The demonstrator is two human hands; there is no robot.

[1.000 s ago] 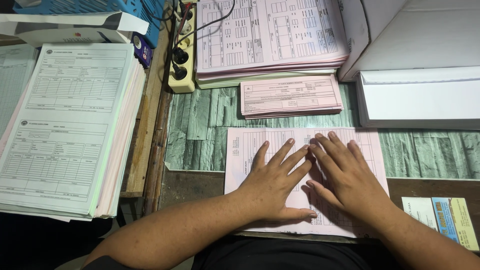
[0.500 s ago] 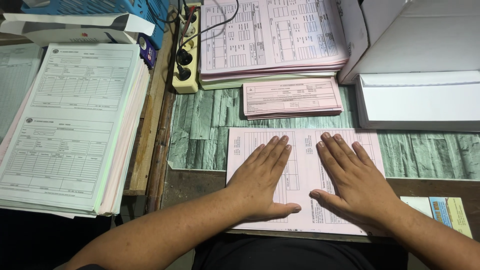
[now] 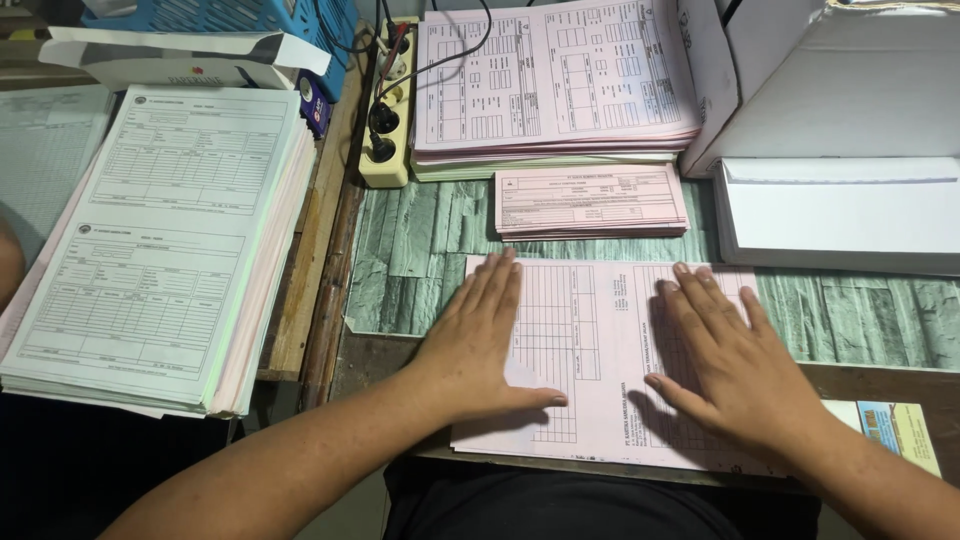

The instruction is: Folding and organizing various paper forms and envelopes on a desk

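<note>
A pink printed form sheet (image 3: pixel 600 350) lies flat on the table edge in front of me. My left hand (image 3: pixel 480 340) rests palm down on its left part, fingers together and pointing away. My right hand (image 3: pixel 730 365) presses flat on its right part, fingers slightly spread. Neither hand grips anything; both lie flat on the sheet, well apart from each other.
A small stack of folded pink forms (image 3: pixel 590 200) lies just beyond the sheet. Behind it is a thick pile of pink forms (image 3: pixel 555 85). A tall stack of white forms (image 3: pixel 160 240) sits left, a power strip (image 3: pixel 388 110) beside it, white boxes (image 3: pixel 840 210) at right.
My hands, close together at the sheet's middle a second ago, have slid apart to the left and right across the pink sheet.
</note>
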